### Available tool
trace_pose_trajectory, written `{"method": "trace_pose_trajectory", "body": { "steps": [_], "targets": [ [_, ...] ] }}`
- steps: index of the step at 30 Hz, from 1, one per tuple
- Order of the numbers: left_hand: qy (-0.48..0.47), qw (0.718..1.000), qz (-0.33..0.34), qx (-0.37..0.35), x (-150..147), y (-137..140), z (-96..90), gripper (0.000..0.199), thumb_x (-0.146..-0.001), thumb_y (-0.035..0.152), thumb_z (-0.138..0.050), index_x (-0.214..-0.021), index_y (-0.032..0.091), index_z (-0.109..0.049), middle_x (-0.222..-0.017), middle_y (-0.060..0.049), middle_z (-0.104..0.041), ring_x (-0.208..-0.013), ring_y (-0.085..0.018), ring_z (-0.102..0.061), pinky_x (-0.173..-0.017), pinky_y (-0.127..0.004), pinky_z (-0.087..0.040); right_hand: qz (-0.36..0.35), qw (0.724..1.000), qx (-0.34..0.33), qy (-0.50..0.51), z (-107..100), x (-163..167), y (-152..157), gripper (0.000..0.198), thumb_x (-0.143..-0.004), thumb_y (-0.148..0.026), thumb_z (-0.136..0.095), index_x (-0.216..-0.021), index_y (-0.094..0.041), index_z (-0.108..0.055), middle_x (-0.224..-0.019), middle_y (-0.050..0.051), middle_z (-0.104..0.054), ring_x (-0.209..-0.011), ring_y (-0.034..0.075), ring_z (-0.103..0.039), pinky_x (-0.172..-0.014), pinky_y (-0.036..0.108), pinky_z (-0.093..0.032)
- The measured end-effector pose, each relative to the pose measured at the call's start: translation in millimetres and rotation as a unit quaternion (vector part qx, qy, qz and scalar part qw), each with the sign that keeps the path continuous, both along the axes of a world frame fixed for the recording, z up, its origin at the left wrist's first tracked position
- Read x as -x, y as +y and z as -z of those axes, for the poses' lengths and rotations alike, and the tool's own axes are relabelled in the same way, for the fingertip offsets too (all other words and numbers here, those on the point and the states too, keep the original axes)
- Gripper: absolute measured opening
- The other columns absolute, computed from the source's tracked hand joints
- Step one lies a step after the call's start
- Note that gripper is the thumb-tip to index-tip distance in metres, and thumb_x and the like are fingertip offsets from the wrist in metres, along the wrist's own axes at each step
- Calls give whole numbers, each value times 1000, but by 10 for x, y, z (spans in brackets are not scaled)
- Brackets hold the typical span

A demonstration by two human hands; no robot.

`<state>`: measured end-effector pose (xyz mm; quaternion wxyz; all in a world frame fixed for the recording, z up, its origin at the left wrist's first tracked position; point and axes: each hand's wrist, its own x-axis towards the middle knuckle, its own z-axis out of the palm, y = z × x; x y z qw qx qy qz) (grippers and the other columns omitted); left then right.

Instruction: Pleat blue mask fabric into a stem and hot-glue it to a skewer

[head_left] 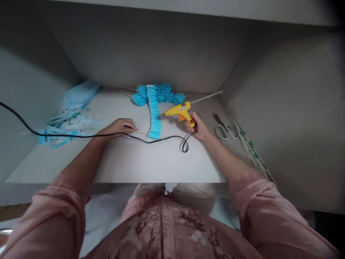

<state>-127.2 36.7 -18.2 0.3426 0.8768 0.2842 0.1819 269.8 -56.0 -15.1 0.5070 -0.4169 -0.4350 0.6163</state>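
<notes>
My left hand (120,128) pinches a thin wooden stick (141,132), whose far end meets the lower end of a ruffled blue strip (154,118). The strip lies lengthwise away from me, its top end over a cluster of blue rosettes (165,89) on sticks. In my right hand (196,127) is a yellow glue gun (179,110), gripped by its handle. Its nozzle points left at the strip's right edge; whether it touches cannot be told. A long translucent glue stick (206,97) juts from the gun's back.
Blue face masks (81,94) are stacked at the back left, with mask scraps (64,126) before them. Scissors (226,130) lie at the right, beside wooden sticks with green bits (253,149). A black cord (72,136) crosses the white tabletop (161,163). Grey walls enclose the sides and back.
</notes>
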Motion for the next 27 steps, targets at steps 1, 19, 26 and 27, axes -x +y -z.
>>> {"method": "trace_pose_trajectory", "body": {
  "steps": [1, 19, 26, 27],
  "targets": [
    [0, 1000, 2, 0, -3, -5, -6, 41, -87, 58, -72, -87, 19, -83, -88, -6, -73, -80, -16, -67, -76, -23, -50, 3, 1000, -5, -4, 4, -2, -10, 61, -72, -76, -78, -76, -20, -53, -56, -5, -49, -39, 4, -29, -40, 22, -13],
    [-6, 1000, 20, -22, 24, 1, -11, 41, -90, 57, -71, -89, 18, -83, -87, -7, -74, -80, -15, -67, -76, -22, -51, -4, 997, -42, -65, -45, 84, -125, 43, -68, -52, -86, -84, -18, -66, -58, -5, -49, -43, 4, -29, -44, 24, -10],
    [-7, 999, 31, -34, 58, 14, 23, 40, -93, 55, -68, -90, 19, -83, -88, -7, -74, -80, -15, -69, -75, -21, -51, 6, 998, -23, -50, -76, 117, -130, 45, -68, -53, -84, -86, -18, -63, -58, -6, -51, -42, 4, -29, -44, 24, -10],
    [-5, 999, 33, -35, 65, 17, 31, 40, -94, 55, -68, -90, 19, -83, -88, -7, -74, -80, -15, -69, -75, -21, -51, 8, 999, -20, -47, -78, 117, -131, 45, -68, -53, -84, -85, -18, -62, -59, -5, -51, -42, 4, -30, -44, 24, -12]
  ]
}}
